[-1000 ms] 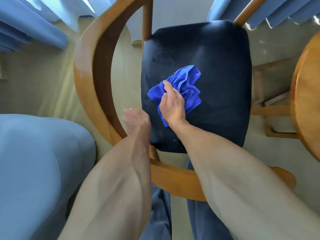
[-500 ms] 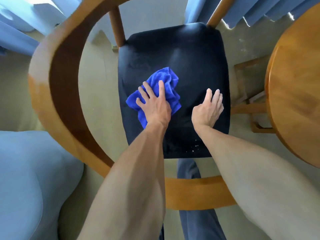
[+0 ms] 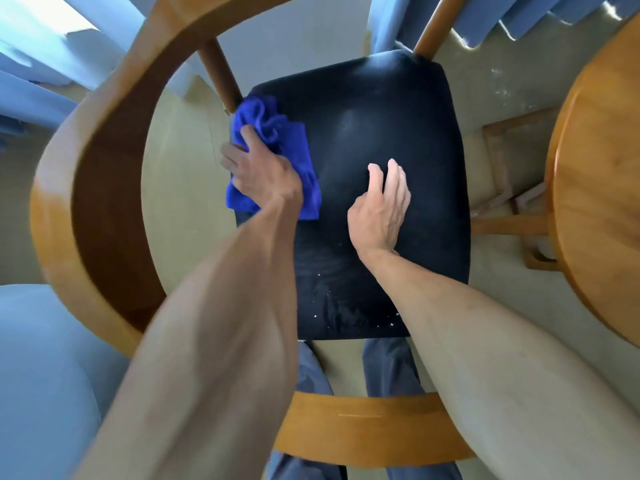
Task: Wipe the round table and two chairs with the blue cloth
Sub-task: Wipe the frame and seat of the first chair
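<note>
I look straight down on a wooden chair with a curved back rail (image 3: 104,150) and a black padded seat (image 3: 398,116). The crumpled blue cloth (image 3: 277,133) lies at the seat's far left corner, next to a back post. My left hand (image 3: 263,171) presses down on it and grips it. My right hand (image 3: 379,209) rests on the middle of the seat, fingers slightly curled and holding nothing. White specks (image 3: 346,313) dot the seat's near edge. The round wooden table (image 3: 602,168) fills the right edge of view.
The table's wooden base frame (image 3: 512,202) stands close to the seat's right side. Blue curtains (image 3: 41,64) hang at the top left and top right. A light blue padded seat (image 3: 41,375) sits at the lower left. My trousered legs (image 3: 388,368) stand behind the chair's rail.
The cloth went from my right hand to my left hand. My left hand then slid it from mid-seat to the far left corner, while my right hand settled on the seat.
</note>
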